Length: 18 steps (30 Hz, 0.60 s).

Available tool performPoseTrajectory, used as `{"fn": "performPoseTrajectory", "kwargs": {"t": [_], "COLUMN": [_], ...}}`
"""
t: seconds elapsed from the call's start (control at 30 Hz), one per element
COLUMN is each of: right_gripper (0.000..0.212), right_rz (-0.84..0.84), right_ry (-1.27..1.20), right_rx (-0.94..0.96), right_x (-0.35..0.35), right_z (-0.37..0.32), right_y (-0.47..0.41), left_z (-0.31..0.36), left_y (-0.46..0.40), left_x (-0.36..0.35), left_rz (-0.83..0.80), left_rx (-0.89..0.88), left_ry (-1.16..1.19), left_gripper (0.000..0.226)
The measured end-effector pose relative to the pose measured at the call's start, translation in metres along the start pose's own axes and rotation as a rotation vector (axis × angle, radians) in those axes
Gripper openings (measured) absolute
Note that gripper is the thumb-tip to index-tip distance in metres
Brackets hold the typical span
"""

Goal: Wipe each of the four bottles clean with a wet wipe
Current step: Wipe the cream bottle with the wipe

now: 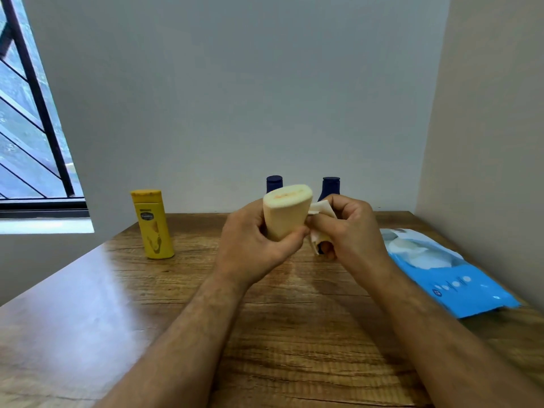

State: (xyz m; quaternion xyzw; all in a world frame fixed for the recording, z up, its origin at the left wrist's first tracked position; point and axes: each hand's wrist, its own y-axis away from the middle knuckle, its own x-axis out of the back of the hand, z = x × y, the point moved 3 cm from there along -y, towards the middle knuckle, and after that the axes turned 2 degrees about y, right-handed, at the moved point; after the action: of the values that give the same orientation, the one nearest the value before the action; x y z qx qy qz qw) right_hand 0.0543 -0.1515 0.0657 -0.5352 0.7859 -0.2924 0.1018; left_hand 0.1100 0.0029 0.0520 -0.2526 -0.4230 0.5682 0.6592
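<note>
My left hand (251, 240) grips a cream bottle (285, 213) above the table, its flat base turned up toward me. My right hand (350, 228) pinches a crumpled white wet wipe (322, 209) against the bottle's right side. A yellow bottle (153, 223) stands upright at the left on the table. Behind my hands stand two dark blue bottles, one (274, 184) just left of the other (330, 187); only their caps and shoulders show.
A blue wet wipe pack (459, 278) lies on the right of the wooden table (117, 304), close to the side wall. A window with black bars (32, 113) is at the far left. The back wall runs right behind the blue bottles.
</note>
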Motion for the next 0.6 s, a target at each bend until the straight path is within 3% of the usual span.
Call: {"fn": "performPoseTrajectory", "kwargs": {"t": [0.13, 0.27, 0.37, 0.53, 0.6], "right_gripper": [0.016, 0.01, 0.007, 0.005, 0.008], "right_rz": [-0.017, -0.056, -0.134, -0.254, -0.237], "right_ry": [-0.106, -0.17, -0.104, -0.02, 0.006], "right_rx": [0.064, 0.137, 0.167, 0.153, 0.14], "right_x": [0.002, 0.003, -0.002, -0.005, -0.005], "right_z": [-0.006, -0.011, -0.011, -0.007, -0.006], "right_y": [0.0, 0.002, 0.004, 0.004, 0.004], "left_z": [-0.001, -0.009, -0.012, -0.018, -0.018], "left_y": [-0.002, -0.002, 0.0, -0.002, -0.001], "left_x": [0.0, -0.001, -0.006, -0.005, -0.005], "left_rz": [0.003, -0.052, -0.113, -0.076, -0.09], "left_rx": [-0.003, 0.119, 0.094, 0.108, 0.098], "left_ry": [-0.099, -0.17, -0.268, -0.32, -0.32], "left_gripper": [0.03, 0.033, 0.032, 0.038, 0.04]}}
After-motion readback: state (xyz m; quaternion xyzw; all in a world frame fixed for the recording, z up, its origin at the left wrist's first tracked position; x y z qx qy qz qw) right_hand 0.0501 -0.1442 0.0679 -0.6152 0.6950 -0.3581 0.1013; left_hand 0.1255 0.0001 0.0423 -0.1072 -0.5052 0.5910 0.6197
